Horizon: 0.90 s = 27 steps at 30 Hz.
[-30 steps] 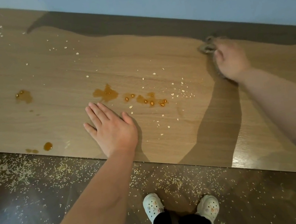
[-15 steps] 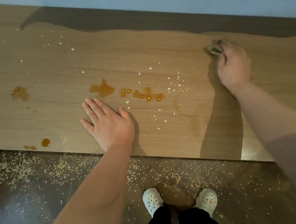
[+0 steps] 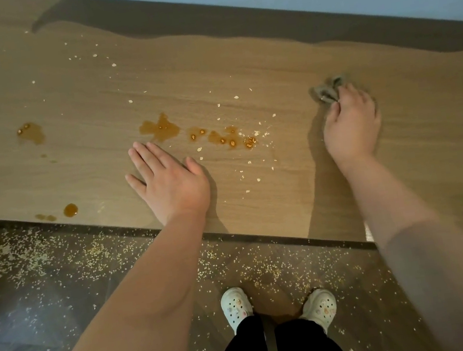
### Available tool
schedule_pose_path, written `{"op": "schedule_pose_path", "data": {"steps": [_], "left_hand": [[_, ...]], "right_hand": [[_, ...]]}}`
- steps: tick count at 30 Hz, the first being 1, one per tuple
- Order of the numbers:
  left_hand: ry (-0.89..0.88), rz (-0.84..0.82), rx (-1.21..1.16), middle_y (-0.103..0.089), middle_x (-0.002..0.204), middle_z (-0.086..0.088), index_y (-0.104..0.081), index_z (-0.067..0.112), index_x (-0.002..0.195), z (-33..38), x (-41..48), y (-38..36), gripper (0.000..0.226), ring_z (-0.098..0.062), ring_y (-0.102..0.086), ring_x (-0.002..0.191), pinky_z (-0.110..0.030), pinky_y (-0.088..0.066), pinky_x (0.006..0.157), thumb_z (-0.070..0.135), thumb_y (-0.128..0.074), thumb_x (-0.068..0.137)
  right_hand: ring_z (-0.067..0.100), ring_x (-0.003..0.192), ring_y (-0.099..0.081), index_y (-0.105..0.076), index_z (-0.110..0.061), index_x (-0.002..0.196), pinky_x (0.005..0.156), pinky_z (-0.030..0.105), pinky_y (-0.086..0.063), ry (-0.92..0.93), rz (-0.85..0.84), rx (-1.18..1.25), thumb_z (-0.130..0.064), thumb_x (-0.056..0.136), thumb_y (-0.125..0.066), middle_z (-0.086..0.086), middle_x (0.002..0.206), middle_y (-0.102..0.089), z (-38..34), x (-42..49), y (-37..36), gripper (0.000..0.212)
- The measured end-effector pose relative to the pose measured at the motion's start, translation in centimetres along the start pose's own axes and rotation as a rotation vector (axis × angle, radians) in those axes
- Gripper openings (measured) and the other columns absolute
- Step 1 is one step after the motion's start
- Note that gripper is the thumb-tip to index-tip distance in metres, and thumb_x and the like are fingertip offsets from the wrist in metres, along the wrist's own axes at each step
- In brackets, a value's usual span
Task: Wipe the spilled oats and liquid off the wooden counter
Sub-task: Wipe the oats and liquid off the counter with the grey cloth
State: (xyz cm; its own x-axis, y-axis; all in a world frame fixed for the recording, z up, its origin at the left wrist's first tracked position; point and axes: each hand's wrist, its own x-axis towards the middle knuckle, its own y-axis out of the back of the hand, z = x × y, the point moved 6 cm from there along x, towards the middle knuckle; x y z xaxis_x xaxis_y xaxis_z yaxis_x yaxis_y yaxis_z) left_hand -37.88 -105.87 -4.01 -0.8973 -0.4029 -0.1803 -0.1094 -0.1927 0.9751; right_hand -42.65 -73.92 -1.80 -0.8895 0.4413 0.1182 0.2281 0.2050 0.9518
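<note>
Two hands rest on your light wooden counter [image 3: 236,62]. Your left hand [image 3: 168,179] lies flat with straight fingers at the frame's centre, just below the largest amber liquid puddle [image 3: 160,129]. Your right hand [image 3: 351,126], at right, curls its fingers round a crumpled grey-brown cloth [image 3: 327,90] pressed to the counter. Pale scattered oat flakes [image 3: 199,149] lie between the hands, and smaller puddles sit at left. More oats cover the dark floor [image 3: 56,263] below.

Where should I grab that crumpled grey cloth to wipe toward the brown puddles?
Put your grip on the bunched bulk of the crumpled grey cloth from above, on its near side, as the right hand does. It lies low on the light wooden counter, with loose folds poking out beyond the hand.
</note>
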Motion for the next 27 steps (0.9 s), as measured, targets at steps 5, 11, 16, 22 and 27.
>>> {"op": "schedule_pose_path", "data": {"steps": [5, 11, 16, 22, 27], "left_hand": [[-0.003, -0.001, -0.003, 0.006, 0.165, -0.015, 0.002, 0.001, 0.155, 0.0, -0.1, 0.1, 0.073, -0.027, 0.009, 0.152, -0.052, 0.000, 0.122, 0.042, -0.022, 0.101], [-0.007, 0.000, 0.005, 0.006, 0.165, -0.016, 0.002, 0.000, 0.155, 0.0, -0.1, 0.2, 0.073, -0.027, 0.008, 0.152, -0.052, -0.001, 0.122, 0.042, -0.022, 0.101], [-0.009, 0.001, -0.009, 0.005, 0.165, -0.016, 0.001, 0.000, 0.155, 0.1, -0.2, 0.2, 0.072, -0.027, 0.008, 0.152, -0.052, 0.000, 0.122, 0.041, -0.024, 0.101], [-0.014, -0.012, -0.007, 0.006, 0.164, -0.016, 0.003, 0.000, 0.155, 0.1, -0.2, 0.4, 0.072, -0.027, 0.008, 0.152, -0.052, 0.000, 0.122, 0.041, -0.023, 0.101], [-0.012, -0.011, -0.010, 0.005, 0.164, -0.016, 0.001, 0.000, 0.155, 0.1, -0.3, 0.2, 0.072, -0.027, 0.008, 0.152, -0.052, 0.000, 0.122, 0.041, -0.023, 0.101]], "right_hand": [[0.025, 0.144, -0.029, -0.041, -0.016, 0.146, 0.118, 0.048, -0.021, 0.258, -0.150, -0.042, -0.025, 0.101, -0.033, 0.004, 0.154, -0.037, -6.1, -6.3, -1.1, 0.047], [0.025, 0.144, -0.029, -0.040, -0.014, 0.146, 0.119, 0.051, -0.020, 0.132, -0.120, -0.022, -0.025, 0.103, -0.034, 0.005, 0.154, -0.037, 1.4, -3.6, 1.3, 0.045], [0.027, 0.143, -0.029, -0.038, -0.013, 0.147, 0.118, 0.052, -0.019, -0.070, -0.068, -0.094, -0.025, 0.101, -0.036, 0.006, 0.155, -0.036, -0.8, -8.4, 0.6, 0.048], [0.023, 0.145, -0.028, -0.035, -0.016, 0.149, 0.119, 0.052, -0.020, 0.213, -0.195, -0.140, -0.033, 0.101, -0.025, 0.004, 0.156, -0.034, 0.3, -10.5, 0.7, 0.051], [0.029, 0.144, -0.027, -0.034, -0.010, 0.149, 0.118, 0.055, -0.020, -0.204, -0.067, -0.135, -0.031, 0.099, -0.028, 0.009, 0.155, -0.034, 3.9, -11.2, 2.2, 0.054]]}}
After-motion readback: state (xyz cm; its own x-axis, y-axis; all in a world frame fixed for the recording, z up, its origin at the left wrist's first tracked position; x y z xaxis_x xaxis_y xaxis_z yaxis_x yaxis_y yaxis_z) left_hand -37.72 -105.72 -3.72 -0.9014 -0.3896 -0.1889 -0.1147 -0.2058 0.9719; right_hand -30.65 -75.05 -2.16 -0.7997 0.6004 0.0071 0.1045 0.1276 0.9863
